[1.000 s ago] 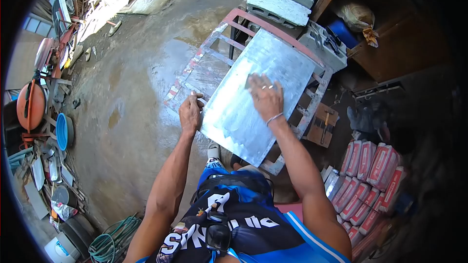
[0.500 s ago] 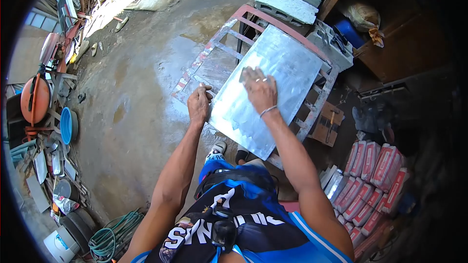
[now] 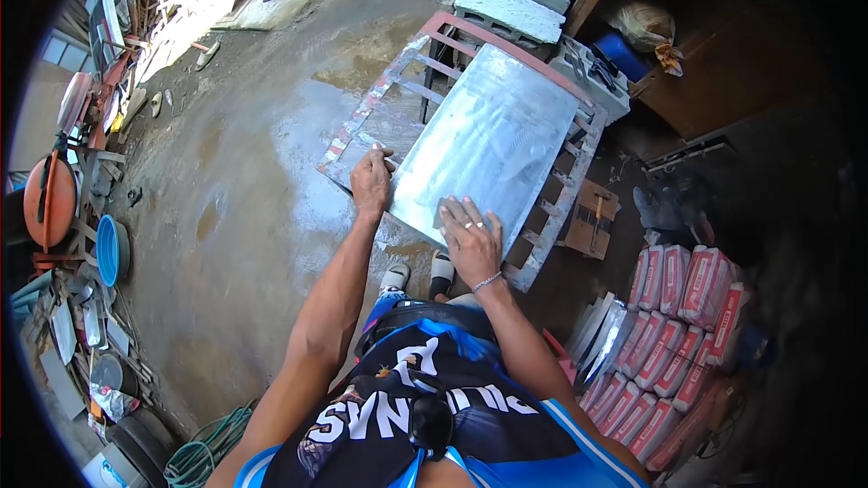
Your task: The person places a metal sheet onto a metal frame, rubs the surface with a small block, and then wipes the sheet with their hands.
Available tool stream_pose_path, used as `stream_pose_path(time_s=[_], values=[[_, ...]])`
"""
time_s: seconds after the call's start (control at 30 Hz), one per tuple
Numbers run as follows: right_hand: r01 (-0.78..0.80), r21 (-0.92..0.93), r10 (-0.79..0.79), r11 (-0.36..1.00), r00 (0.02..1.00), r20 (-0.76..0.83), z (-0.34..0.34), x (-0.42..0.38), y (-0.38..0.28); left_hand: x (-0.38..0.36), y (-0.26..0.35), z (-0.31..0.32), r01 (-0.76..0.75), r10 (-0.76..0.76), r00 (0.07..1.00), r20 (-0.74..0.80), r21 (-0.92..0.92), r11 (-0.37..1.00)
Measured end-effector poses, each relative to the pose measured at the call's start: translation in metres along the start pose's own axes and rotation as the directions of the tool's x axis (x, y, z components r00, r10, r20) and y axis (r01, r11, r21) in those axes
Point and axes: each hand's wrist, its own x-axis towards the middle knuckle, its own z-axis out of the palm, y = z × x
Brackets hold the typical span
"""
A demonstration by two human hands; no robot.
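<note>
A silvery rectangular metal sheet [image 3: 493, 131] lies tilted on a red-and-grey slatted metal frame [image 3: 362, 108], with swirl marks across its surface. My right hand [image 3: 474, 239] lies palm down over the sheet's near edge, pressing on a small thin grey pad, mostly hidden beneath the fingers. Those fingers are slightly apart, and a ring and a bracelet show. At the sheet's left edge, beside the frame, my left hand [image 3: 371, 184] is closed with its fingers curled; what they grip is hidden.
Concrete blocks [image 3: 511, 11] stand behind the frame, tools on one of them. Stacked red-and-white bags [image 3: 665, 343] and a cardboard box [image 3: 592, 220] sit to the right. A blue basin [image 3: 110, 250], an orange drum [image 3: 47, 201] and a green hose [image 3: 208, 450] line the left.
My right hand has slid from the middle of the sheet back toward my body, to its near edge. My left hand stays by the left edge. The view has shifted slightly.
</note>
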Motion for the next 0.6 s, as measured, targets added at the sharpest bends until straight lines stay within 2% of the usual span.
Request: stream_pose_path(time_s=[0.07,0.1,0.17,0.2,0.23,0.3,0.33,0.4,0.43,0.53,0.6], values=[[-0.167,-0.075,0.162,0.983,0.984,-0.071,-0.012,-0.021,0.018,0.0,0.001,-0.001,-0.041,0.034,0.998,0.044,0.172,0.984],[-0.173,-0.086,0.166,0.981,0.982,-0.086,-0.016,-0.029,0.027,0.002,-0.001,0.001,-0.055,0.047,0.997,0.055,0.162,0.985],[-0.28,-0.141,0.251,0.95,0.949,-0.189,-0.018,-0.041,0.04,0.01,-0.004,0.005,-0.187,0.083,0.97,0.228,0.485,0.854],[-0.328,-0.146,0.303,0.933,0.937,-0.173,-0.019,-0.045,0.039,0.001,0.023,-0.001,-0.147,-0.025,0.941,0.337,0.477,0.867],[-0.335,-0.147,0.305,0.931,0.932,-0.195,-0.012,-0.047,0.04,0.0,0.02,0.0,-0.169,-0.005,0.938,0.347,0.47,0.866],[-0.315,0.132,0.341,0.94,0.888,-0.308,0.006,-0.047,0.041,0.003,0.011,0.003,-0.196,-0.002,0.929,0.37,0.498,0.845],[-0.315,0.133,0.342,0.94,0.881,-0.327,0.012,-0.043,0.036,0.007,0.009,0.004,-0.195,-0.031,0.912,0.409,0.497,0.846],[-0.326,0.146,0.356,0.934,0.813,-0.461,0.024,-0.037,0.026,0.01,-0.002,0.005,-0.25,0.018,0.903,0.43,0.49,0.835],[-0.326,0.149,0.356,0.934,0.804,-0.475,0.023,-0.035,0.023,0.012,-0.006,0.004,-0.287,0.053,0.895,0.442,0.484,0.827],[-0.359,0.173,0.396,0.917,0.769,-0.503,0.023,-0.031,0.02,0.009,-0.004,0.006,-0.244,0.017,0.911,0.413,0.505,0.828],[-0.307,0.147,0.338,0.94,0.788,-0.515,0.021,-0.033,0.025,0.006,-0.003,0.005,-0.226,-0.005,0.911,0.412,0.51,0.83]])
